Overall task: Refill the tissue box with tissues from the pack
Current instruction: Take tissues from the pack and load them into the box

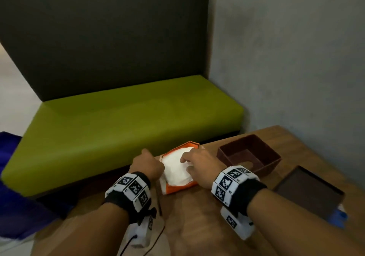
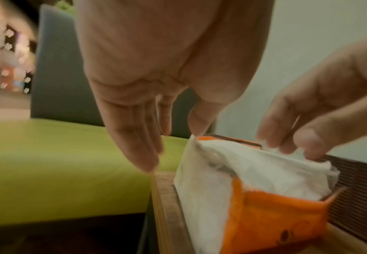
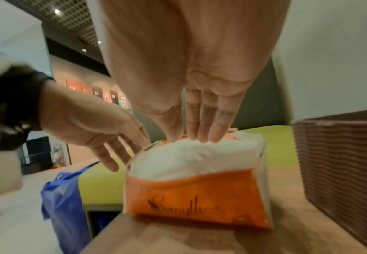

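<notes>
An orange tissue pack (image 1: 175,189) lies torn open at the table's far edge, with white tissues (image 1: 173,168) bulging from its top. My right hand (image 1: 186,164) is over the pack, and in the left wrist view its thumb and fingers pinch the top tissues (image 2: 254,168). My left hand (image 1: 150,162) is at the pack's (image 2: 275,220) left side with straight fingers, the thumb tip touching the wrapper's corner. The empty brown tissue box (image 1: 266,166) stands open just right of the pack (image 3: 195,197).
A flat dark brown panel (image 1: 310,192) lies on the wooden table (image 1: 197,226) at the right, with something blue beside it. A green bench (image 1: 118,127) runs behind the table. A blue bag (image 3: 65,206) sits low at the left. A grey wall is close on the right.
</notes>
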